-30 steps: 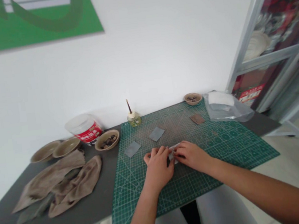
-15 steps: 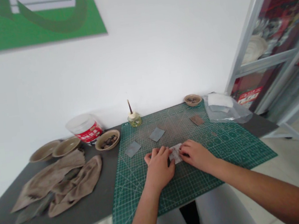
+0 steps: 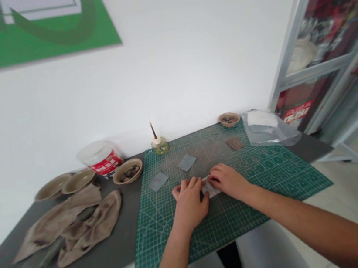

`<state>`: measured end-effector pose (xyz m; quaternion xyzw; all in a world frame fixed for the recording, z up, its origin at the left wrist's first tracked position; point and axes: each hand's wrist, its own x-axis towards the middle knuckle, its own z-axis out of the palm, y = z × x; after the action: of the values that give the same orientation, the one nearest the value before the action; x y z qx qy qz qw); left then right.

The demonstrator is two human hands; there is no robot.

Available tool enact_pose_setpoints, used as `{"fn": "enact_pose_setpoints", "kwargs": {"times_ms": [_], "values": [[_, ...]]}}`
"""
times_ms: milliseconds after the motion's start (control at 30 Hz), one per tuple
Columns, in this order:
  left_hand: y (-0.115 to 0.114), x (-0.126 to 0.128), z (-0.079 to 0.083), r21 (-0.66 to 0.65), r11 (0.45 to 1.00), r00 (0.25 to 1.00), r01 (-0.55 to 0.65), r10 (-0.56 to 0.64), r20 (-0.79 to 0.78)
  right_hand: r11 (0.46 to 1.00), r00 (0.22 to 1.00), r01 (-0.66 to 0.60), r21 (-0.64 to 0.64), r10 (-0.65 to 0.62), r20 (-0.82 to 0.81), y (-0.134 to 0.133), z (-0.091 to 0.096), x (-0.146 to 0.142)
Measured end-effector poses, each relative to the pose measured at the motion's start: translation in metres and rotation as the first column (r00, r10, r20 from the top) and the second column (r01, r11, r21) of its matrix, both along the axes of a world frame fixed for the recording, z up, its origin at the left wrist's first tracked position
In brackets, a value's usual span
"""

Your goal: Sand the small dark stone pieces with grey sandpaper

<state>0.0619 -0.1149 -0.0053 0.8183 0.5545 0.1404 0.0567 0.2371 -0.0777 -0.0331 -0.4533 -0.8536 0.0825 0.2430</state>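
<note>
Head cam looks down on a small crumpled pale sheet (image 3: 210,188) clamped between the left hand (image 3: 190,205) and right hand (image 3: 228,183), fingers closed on it from both sides. It sits mid-mat on a green cutting mat (image 3: 161,250), well inside the edges, with lots of open mat to the right. Two grey squares (image 3: 158,181) lie just ahead, left of the hands.

L hand (image 3: 191,205), R hand (image 3: 228,183), fingers curled inward
</note>
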Motion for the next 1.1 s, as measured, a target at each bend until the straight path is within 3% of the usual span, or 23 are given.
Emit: {"fn": "enact_pose_setpoints", "kwargs": {"times_ms": [133,300,433,567,700,867,933,1033,1100], "values": [[0.0,0.001,0.002,-0.024,1.0,1.0,-0.004,0.004,0.001,1.0,0.999,0.027,0.003,-0.027,-0.021,0.0,-0.001,0.002],[0.0,-0.001,0.002,-0.01,1.0,1.0,0.006,-0.006,0.01,0.998,0.997,-0.07,-0.007,0.07,-0.026,-0.006,0.0,0.016],[-0.001,-0.002,0.001,-0.004,1.0,1.0,0.012,-0.011,0.012,1.0,1.0,-0.007,0.0,0.007,-0.02,-0.004,0.001,0.016],[-0.001,-0.002,0.001,-0.005,1.0,1.0,0.012,-0.012,0.017,0.996,0.995,-0.095,-0.004,0.094,-0.019,-0.003,0.0,0.014],[-0.001,-0.002,0.001,0.0,1.0,1.0,0.009,-0.009,0.019,1.0,1.0,-0.011,0.008,0.011,-0.027,-0.003,-0.001,0.013],[-0.001,-0.002,0.0,0.004,1.0,0.999,0.018,-0.018,0.043,0.991,0.991,-0.133,-0.008,0.133,-0.02,-0.005,0.0,0.014],[-0.001,-0.002,0.0,0.01,1.0,0.998,0.021,-0.021,0.059,0.995,0.995,-0.093,-0.023,0.093,-0.021,-0.002,0.001,0.014],[-0.001,-0.002,-0.001,0.034,0.999,0.994,0.017,-0.021,0.107,0.998,0.989,-0.005,-0.068,-0.005,-0.15,0.006,0.006,0.007],[-0.001,-0.004,-0.001,0.056,0.998,0.984,0.004,-0.013,0.177,0.985,0.935,-0.013,-0.174,-0.05,-0.352,0.011,0.011,0.0]]}}
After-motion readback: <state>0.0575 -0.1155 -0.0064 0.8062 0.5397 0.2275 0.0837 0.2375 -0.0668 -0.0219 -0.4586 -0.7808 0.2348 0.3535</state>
